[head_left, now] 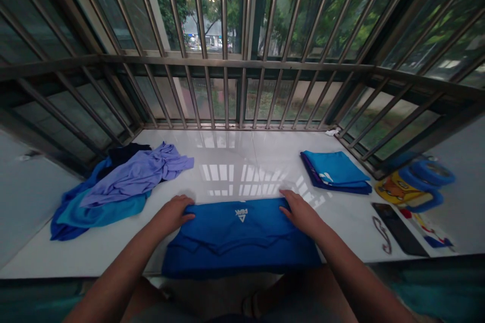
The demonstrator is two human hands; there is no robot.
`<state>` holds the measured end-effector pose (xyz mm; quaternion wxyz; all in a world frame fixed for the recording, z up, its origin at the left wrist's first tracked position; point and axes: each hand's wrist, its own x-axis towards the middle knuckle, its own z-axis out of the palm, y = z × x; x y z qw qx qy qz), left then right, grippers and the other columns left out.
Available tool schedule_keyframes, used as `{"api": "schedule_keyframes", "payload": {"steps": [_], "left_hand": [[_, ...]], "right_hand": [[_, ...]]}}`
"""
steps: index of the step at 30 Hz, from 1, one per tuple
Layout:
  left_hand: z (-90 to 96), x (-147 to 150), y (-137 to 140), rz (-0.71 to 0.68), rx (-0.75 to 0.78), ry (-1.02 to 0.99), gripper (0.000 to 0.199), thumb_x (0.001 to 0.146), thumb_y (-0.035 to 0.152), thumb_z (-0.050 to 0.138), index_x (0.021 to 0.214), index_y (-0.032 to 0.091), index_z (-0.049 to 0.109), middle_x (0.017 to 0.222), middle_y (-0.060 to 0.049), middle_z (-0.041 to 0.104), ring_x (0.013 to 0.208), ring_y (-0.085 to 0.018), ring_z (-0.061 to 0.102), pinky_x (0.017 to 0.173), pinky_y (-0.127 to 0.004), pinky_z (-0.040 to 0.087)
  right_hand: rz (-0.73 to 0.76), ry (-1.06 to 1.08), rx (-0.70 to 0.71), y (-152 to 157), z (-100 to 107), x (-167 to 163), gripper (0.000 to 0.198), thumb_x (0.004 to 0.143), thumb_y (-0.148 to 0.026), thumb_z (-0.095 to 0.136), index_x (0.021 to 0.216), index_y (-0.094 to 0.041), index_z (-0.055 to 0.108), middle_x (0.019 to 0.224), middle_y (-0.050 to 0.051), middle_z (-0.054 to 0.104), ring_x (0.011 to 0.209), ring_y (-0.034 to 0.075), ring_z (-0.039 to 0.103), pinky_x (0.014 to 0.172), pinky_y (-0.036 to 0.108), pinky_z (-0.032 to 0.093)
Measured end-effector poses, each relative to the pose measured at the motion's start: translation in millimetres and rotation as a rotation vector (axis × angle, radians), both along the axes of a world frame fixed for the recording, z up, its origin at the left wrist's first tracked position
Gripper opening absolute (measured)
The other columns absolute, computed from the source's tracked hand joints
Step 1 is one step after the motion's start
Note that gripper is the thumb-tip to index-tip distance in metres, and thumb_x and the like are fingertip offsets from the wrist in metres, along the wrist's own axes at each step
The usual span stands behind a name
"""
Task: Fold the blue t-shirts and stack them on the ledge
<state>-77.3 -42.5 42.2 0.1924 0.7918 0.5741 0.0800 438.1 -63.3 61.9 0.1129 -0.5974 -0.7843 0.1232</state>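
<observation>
Left fingers (185, 200) and right fingers (288, 196) pinch the blue shirt (242, 236) between them. It looks like folding; the next move needs even sides.

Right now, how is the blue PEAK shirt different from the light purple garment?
The blue PEAK shirt lies fairly smooth; the light purple garment is crumpled. The left hand and right hand touch the shirt; neither touches the purple garment. The shirt shows a white logo; the purple garment shows none. Both are cloth.
</observation>
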Motion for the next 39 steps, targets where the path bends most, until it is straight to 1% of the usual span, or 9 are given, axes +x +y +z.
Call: {"api": "schedule_keyframes", "payload": {"steps": [4,8,16,20,23,25,29,34,39], "left_hand": [[4.2,-2,24,-0.071,-0.203,0.045,0.018,0.078,0.04,0.078,0.089,0.026,0.074,0.094,-0.003,0.08,0.095,-0.029,0.074,0.085,-0.035,0.053],[18.6,-3,57,-0.083,-0.234,0.042,0.019,0.074,0.041,0.081,0.073,0.026,0.069,0.076,0.003,0.075,0.079,-0.024,0.072,0.072,-0.03,0.048],[47.5,28,152,0.119,0.011,0.07,0.009,0.081,0.033,0.077,0.082,0.025,0.073,0.086,-0.004,0.079,0.092,-0.027,0.074,0.081,-0.031,0.051],[72.0,37,170,0.202,0.179,0.042,0.013,0.091,0.029,0.065,0.101,0.024,0.072,0.102,-0.008,0.08,0.105,-0.028,0.073,0.091,-0.033,0.052],[82.5,29,149,0.221,0.273,0.005,0.02,0.094,0.026,0.057,0.111,0.024,0.068,0.114,-0.01,0.077,0.112,-0.028,0.07,0.097,-0.035,0.053],[76.9,19,117,0.204,0.312,-0.034,0.021,0.093,0.024,0.055,0.111,0.024,0.065,0.116,-0.009,0.075,0.111,-0.028,0.07,0.099,-0.036,0.054],[31.6,-6,29,0.116,0.324,-0.147,0.022,0.092,0.025,0.052,0.109,0.026,0.066,0.118,-0.01,0.073,0.114,-0.029,0.07,0.103,-0.042,0.056],[-33.4,-22,-56,0.107,0.193,-0.042,0.039,0.095,0.02,0.042,0.116,0.024,0.074,0.14,-0.015,0.071,0.13,-0.033,0.069,0.114,-0.053,0.056],[-37.2,-2,-74,0.116,0.312,-0.002,0.047,0.103,0.026,0.041,0.14,0.02,0.07,0.152,-0.018,0.066,0.141,-0.035,0.063,0.124,-0.055,0.05]], "right_hand": [[0.067,-0.085,-0.186,24,0,-7,0.04,0.094,-0.023,0.068,0.134,-0.017,0.072,0.132,0.016,0.076,0.122,0.03,0.07,0.108,0.041,0.052],[0.06,-0.091,-0.214,47,6,-5,0.021,0.093,-0.025,0.073,0.113,-0.02,0.079,0.114,0.011,0.08,0.108,0.026,0.073,0.096,0.033,0.052],[-0.179,-0.106,-0.097,121,21,-20,0.018,0.096,-0.025,0.073,0.111,-0.018,0.079,0.113,0.012,0.078,0.105,0.025,0.071,0.09,0.031,0.05],[-0.257,-0.05,0.056,135,49,-21,0.028,0.105,-0.023,0.058,0.127,-0.016,0.074,0.128,0.016,0.071,0.115,0.026,0.068,0.098,0.033,0.05],[-0.253,0.01,0.163,117,62,-14,0.033,0.108,-0.022,0.049,0.131,-0.019,0.072,0.134,0.014,0.067,0.121,0.025,0.066,0.103,0.032,0.05],[-0.214,0.077,0.239,90,56,-5,0.031,0.106,-0.023,0.049,0.124,-0.021,0.074,0.131,0.013,0.068,0.119,0.026,0.067,0.102,0.033,0.053],[-0.083,0.148,0.263,7,10,10,0.034,0.107,-0.026,0.046,0.117,-0.024,0.078,0.129,0.012,0.071,0.118,0.028,0.069,0.103,0.04,0.057],[0.041,0.002,0.163,-83,-50,17,0.035,0.1,-0.018,0.05,0.112,-0.026,0.083,0.128,0.012,0.077,0.118,0.032,0.072,0.104,0.046,0.06],[-0.031,-0.077,0.257,-101,-55,7,0.04,0.101,-0.019,0.054,0.133,-0.025,0.077,0.139,0.016,0.072,0.128,0.034,0.068,0.109,0.051,0.057]]}}
